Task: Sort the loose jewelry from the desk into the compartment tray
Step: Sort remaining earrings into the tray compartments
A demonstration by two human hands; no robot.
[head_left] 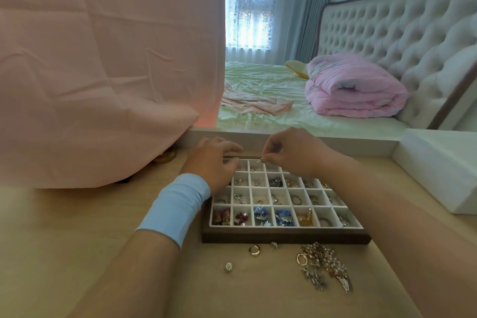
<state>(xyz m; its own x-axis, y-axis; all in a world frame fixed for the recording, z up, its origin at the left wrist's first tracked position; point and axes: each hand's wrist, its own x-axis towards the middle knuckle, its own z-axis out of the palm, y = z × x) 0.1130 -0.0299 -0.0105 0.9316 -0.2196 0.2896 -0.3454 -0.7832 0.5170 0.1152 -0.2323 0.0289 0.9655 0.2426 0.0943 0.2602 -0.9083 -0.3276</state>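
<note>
A compartment tray point(284, 236) with a dark wooden frame and white dividers lies on the light wooden desk, many cells holding rings, earrings and coloured pieces. My right hand point(291, 151) pinches a small metallic piece point(262, 160) over the tray's far row. My left hand point(214, 161), with a light blue wristband, rests with curled fingers on the tray's far left corner. Loose jewelry lies in front of the tray: a gold ring point(254, 250), a small stud point(273, 244), a small oval bead point(228, 267) and a tangled pile of pearl and gold pieces point(324, 264).
A pink cloth point(103, 72) drapes over something at the desk's left, with a gold lid point(165, 157) at its foot. A white ledge point(296, 140) bounds the desk's far side and a white box point(438, 170) stands at the right. A bed lies beyond.
</note>
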